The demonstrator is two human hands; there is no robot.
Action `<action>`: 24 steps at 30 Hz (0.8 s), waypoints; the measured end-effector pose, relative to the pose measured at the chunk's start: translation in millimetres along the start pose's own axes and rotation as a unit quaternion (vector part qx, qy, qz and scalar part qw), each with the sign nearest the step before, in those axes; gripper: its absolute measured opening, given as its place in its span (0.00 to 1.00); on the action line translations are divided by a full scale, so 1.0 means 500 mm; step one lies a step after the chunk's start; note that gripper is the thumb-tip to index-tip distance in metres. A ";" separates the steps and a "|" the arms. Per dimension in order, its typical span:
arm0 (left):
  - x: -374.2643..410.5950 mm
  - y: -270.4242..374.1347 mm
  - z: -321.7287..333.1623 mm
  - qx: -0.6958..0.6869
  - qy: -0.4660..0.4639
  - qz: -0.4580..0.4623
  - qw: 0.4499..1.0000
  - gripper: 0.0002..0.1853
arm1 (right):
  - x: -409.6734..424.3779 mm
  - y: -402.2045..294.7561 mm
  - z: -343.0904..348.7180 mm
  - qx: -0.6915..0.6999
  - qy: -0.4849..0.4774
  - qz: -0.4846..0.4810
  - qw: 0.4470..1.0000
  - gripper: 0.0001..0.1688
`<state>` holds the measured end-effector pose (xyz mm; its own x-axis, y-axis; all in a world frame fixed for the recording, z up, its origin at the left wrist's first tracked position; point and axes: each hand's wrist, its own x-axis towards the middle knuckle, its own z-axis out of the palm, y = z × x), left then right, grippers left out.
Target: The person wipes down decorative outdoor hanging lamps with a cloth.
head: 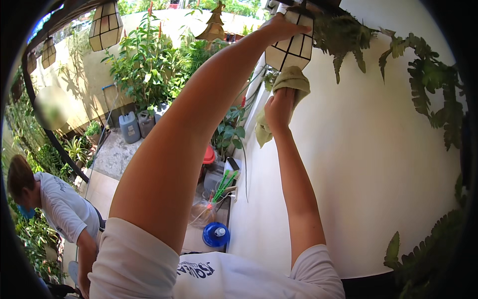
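A faceted hanging lantern [287,56] with pale panels and dark strips hangs high in front of me, beside the white wall. My left hand [285,28] reaches up and grips its upper part, thumb lying across a panel. Below it, my right hand [280,108] holds a yellow-green cloth [293,80]. The cloth is bunched over the fingertips against the lantern's lower end, and its loose end hangs down by the wrist. Some of the right fingers are hidden inside the cloth.
Fern fronds [343,37] hang beside the lantern along the white wall [347,157]. A co-worker [63,205] bends at the left. More lanterns [106,26] and a tree-shaped ornament [211,28] hang farther off. On the floor stand a blue water bottle [211,235] and jugs [129,127].
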<state>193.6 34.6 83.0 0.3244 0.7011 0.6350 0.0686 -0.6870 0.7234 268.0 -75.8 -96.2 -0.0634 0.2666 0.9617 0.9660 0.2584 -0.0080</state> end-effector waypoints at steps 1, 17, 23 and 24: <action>0.011 -0.001 -0.013 0.020 -0.015 0.002 1.000 0.47 | -0.007 -0.008 0.006 -0.002 0.007 -0.011 1.000 0.24; -0.026 0.030 -0.014 0.084 0.038 0.000 0.996 0.53 | -0.003 -0.016 0.004 -0.015 -0.008 -0.021 1.000 0.19; -0.025 0.029 -0.018 0.097 0.040 -0.004 0.995 0.54 | 0.003 -0.012 -0.007 -0.016 -0.015 0.002 1.000 0.18; -0.027 0.030 -0.007 0.095 0.045 -0.010 0.994 0.55 | 0.001 -0.005 -0.004 -0.025 0.004 0.013 1.000 0.18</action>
<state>186.9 15.6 86.1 0.2367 0.7239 0.6480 0.2538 -0.6899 0.6780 266.0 -78.3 -95.2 -0.0371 0.2656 0.9634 0.9784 0.2057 -0.0190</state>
